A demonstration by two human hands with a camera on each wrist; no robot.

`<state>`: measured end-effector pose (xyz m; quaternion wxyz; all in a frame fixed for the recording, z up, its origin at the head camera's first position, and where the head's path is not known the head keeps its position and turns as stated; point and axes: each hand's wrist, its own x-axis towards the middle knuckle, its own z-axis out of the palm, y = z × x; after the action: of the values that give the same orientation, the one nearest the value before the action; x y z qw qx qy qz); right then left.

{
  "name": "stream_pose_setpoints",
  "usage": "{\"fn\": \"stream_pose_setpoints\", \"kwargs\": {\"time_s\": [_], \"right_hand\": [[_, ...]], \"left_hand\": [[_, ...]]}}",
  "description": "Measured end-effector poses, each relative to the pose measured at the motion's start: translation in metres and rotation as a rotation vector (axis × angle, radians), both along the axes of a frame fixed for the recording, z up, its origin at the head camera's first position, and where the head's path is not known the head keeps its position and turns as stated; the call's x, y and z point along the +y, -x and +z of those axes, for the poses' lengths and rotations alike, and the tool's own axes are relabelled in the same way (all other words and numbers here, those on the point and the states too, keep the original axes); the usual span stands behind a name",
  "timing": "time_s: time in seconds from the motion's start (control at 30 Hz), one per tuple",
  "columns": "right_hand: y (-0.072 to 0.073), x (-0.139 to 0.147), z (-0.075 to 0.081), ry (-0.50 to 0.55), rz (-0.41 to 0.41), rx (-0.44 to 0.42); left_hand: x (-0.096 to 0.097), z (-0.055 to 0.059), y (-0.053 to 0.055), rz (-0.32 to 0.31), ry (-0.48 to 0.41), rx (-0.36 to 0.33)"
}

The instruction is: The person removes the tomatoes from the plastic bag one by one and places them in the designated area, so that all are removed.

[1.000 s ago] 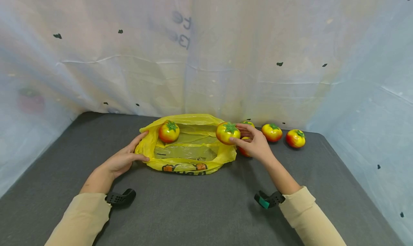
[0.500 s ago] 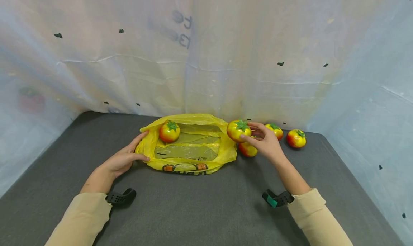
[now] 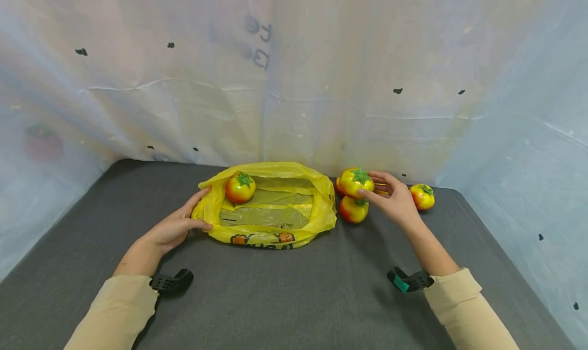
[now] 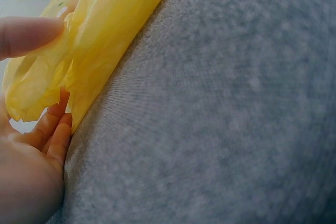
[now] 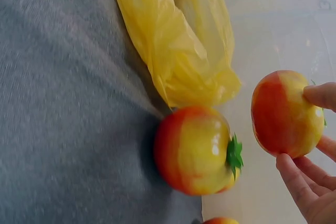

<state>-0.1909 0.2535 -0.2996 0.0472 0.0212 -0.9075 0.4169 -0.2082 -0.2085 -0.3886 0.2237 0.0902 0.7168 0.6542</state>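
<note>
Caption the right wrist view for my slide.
Right hand pinching a round, glossy red-and-yellow tomato, with a second tomato beside a crinkled yellow plastic bag on grey cloth.

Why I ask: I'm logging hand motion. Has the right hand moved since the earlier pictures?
Yes, rightward: in the head view, the right hand is farther from the yellow bag, nearer the rightmost tomato.
</note>
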Motion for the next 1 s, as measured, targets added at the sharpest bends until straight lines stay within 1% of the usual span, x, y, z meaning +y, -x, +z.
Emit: {"fn": "stream_pose_setpoints", "kwargs": {"time_s": [0.33,0.57,0.77,1.0], "right_hand": [[-0.006,0.018,0.003,-0.013,-0.026,-0.021],[-0.011,0.029,0.005,-0.046,-0.046,-0.005],[-0.012,0.037,0.003,-0.100,-0.058,0.019],[-0.017,0.044,-0.001,-0.131,-0.093,0.006]], "left_hand": [[0.002,0.001,-0.001,0.005,0.008,-0.002],[0.002,0.002,0.000,0.008,0.013,-0.009],[0.000,-0.001,0.001,0.007,0.012,-0.002],[0.001,-0.002,0.001,0.004,0.003,-0.004]]}}
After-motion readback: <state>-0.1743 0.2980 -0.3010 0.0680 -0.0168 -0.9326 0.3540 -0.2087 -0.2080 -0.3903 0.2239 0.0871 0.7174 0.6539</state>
